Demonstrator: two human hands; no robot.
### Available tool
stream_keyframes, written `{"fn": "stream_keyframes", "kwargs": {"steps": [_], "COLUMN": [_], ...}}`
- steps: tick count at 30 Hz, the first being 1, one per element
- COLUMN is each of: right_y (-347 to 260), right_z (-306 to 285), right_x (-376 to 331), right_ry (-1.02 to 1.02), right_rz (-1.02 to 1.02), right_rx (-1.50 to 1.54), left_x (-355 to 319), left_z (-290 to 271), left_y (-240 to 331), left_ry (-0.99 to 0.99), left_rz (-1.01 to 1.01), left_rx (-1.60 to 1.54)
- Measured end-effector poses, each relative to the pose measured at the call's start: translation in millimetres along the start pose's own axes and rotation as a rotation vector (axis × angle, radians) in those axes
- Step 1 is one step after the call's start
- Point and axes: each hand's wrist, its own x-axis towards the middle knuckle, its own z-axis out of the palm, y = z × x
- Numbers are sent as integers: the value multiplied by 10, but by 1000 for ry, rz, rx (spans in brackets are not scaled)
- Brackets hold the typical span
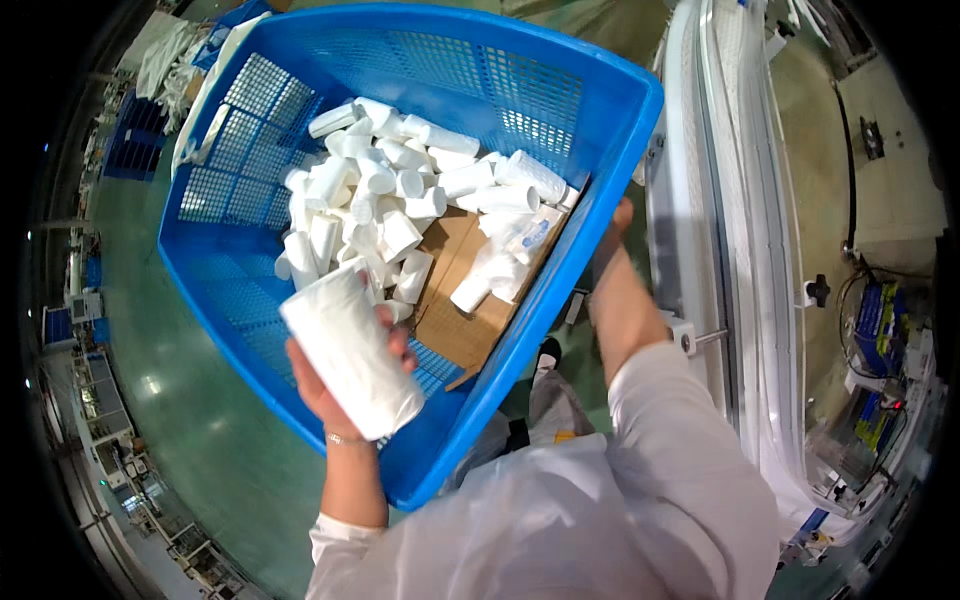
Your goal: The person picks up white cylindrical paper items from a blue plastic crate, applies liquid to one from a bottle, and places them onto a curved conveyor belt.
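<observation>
My left hand (318,385) is wrapped round a white roll (355,350), which looks like rolled thin plastic film. It holds the roll tilted over the near left edge of a large blue plastic basket (215,305). Inside the basket lies a loose heap of similar white rolls (400,228). My right hand (618,222) is at the outer side of the basket's right rim, and its fingers are mostly hidden there. A brown cardboard sheet (445,325) lies in the basket, with a crumpled clear plastic bag (505,262) on top.
A long white machine (690,200) with metal rails runs close along the right of the basket. Green floor (190,310) spreads to the left, with equipment (100,400) along its far side. White material (165,60) is piled beyond the basket's upper left.
</observation>
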Motion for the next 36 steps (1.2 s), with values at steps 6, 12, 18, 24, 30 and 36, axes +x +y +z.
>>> {"fn": "stream_keyframes", "kwargs": {"steps": [6, 12, 18, 24, 30, 36], "right_y": [-1369, -2606, -3032, -3367, -3414, -3573], "right_z": [718, 1330, 1170, 699, -343, -1391], "right_x": [-2506, -4250, -4208, -4730, -4572, -4371], "right_ry": [127, -944, -1048, -1182, -733, -246], "right_rz": [-499, -1334, -928, -164, -270, -397], "right_rx": [-324, -1001, -1221, -858, -508, -418], "left_x": [-72, -280, -605, -717, -855, -755], "left_z": [28, 148, 330, 527, 743, 976], "left_y": [14, -103, -178, -407, -818, -1265], "left_ry": [-85, -491, -612, -709, -589, -577], "left_rz": [-98, -349, -679, -992, -494, -470], "left_rx": [-78, -334, -238, -147, 507, 748]}}
